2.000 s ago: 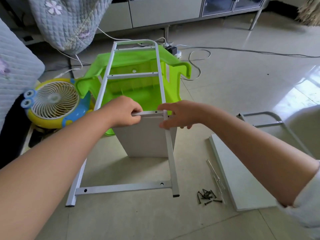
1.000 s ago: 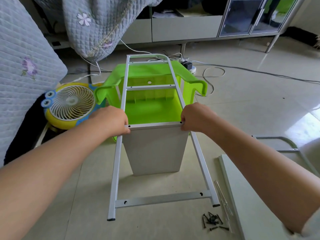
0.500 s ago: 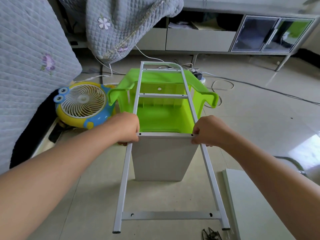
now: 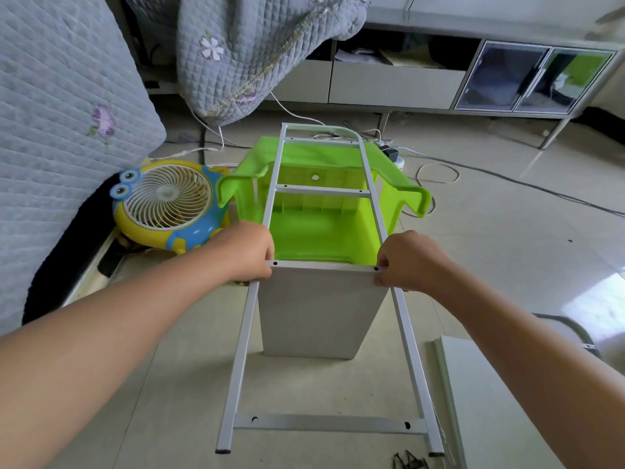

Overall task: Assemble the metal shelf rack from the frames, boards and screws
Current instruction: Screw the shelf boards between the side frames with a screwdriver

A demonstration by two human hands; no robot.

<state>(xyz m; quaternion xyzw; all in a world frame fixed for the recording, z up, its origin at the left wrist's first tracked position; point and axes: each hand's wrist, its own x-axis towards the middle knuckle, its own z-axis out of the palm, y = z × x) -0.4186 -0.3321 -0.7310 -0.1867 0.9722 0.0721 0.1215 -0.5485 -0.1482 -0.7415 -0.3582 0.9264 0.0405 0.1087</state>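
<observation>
A white metal ladder frame [image 4: 241,340] lies tilted, its far end propped on a green plastic stool [image 4: 324,228]. A white board [image 4: 318,313] stands on edge under the frame's middle rung, its top edge against that rung. My left hand [image 4: 248,253] grips the frame's left rail where the rung meets it. My right hand [image 4: 411,260] grips the right rail at the other end of the rung. A second board [image 4: 487,401] lies flat at the right. Black screws [image 4: 409,462] sit at the bottom edge.
A yellow and blue fan [image 4: 167,204] stands at the left beside a quilted grey cover [image 4: 64,123]. A second frame [image 4: 571,328] lies at the right, partly behind my arm. Cables [image 4: 436,172] and a power strip lie behind the stool, with a low cabinet [image 4: 406,84] beyond.
The view has tipped up and moved closer. My hands slid apart from the middle of the rung to its two ends, and the board's top edge now lines up with the rung.
</observation>
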